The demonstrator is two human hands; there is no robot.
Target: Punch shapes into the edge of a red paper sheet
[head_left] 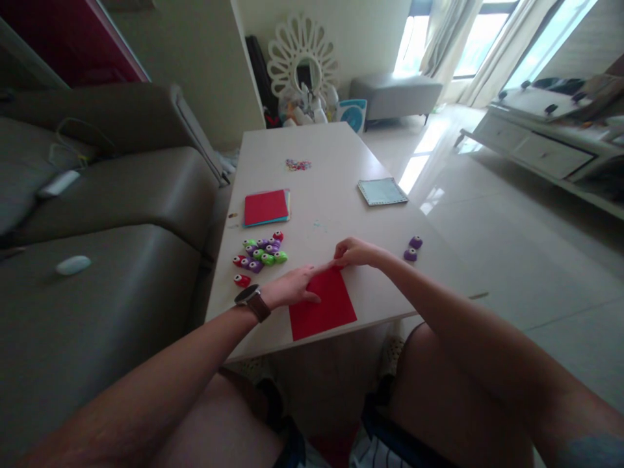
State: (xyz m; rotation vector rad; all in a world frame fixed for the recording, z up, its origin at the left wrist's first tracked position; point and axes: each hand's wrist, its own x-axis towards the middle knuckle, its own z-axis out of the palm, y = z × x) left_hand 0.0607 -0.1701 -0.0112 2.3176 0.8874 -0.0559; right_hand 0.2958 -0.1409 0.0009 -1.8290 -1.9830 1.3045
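At about nine o'clock from the middle of the worktop (341,162), a cluster of small paper punches (262,252) in green, purple and red sits bunched together, one red punch (242,280) lying slightly apart on the near side; none is held or touched. Just beyond the cluster, toward eleven o'clock, rests a stack of coloured paper (266,207) with a red sheet on top, squared up and apparently undisturbed. Moving right, the left hand (292,287), a watch (252,302) on its wrist, lies flat and spread, fingers pressing the left upper part of a red sheet (324,307) that lies at the near edge of the worktop, at six o'clock. The right hand (355,253) is narrowed at the sheet's far edge, fingertips pinched on or against that edge; whether it grips a fold cannot be told. The sheet looks like a plain rectangle without punched holes, so the work seems at an early stage: creasing or aligning is in hand, while punching appears not yet done. Farther right, at three o'clock, two purple punches (413,248) sit untouched, and a pale blue pad (383,191) lies near one o'clock. Tiny coloured bits (298,165) lie at twelve o'clock.
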